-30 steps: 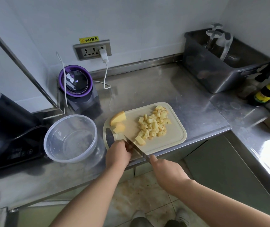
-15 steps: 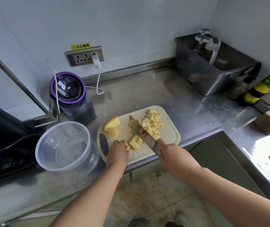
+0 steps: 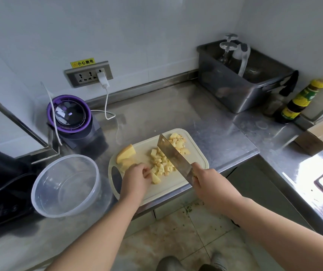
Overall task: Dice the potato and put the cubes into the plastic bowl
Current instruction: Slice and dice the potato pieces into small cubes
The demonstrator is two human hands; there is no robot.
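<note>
Left grip: our left hand (image 3: 137,174) rests on the cream plastic cutting board (image 3: 176,185), fingers curled against the near-left edge of the pile; we cannot tell whether they pinch a piece.
Right grip: our right hand (image 3: 207,180) is closed round the handle of the broad-bladed steel cleaver (image 3: 173,155).
Potato: small yellow potato cubes (image 3: 161,165) are heaped mid-board between our hands; a larger uncut yellow potato wedge (image 3: 126,152) sits at the board's far-left corner, just beyond the left hand.
Bowl: the round clear plastic bowl (image 3: 66,184) stands on the steel worktop (image 3: 176,114) just left of the board, with no cubes in it.
Key relation: the blade's long axis runs from near-right to far-left across the pile, with cubes on both sides; bowl and wedge both lie leftward, nearer our left hand.
Stage: we judge dicing unfinished and transfer not begun.
</note>
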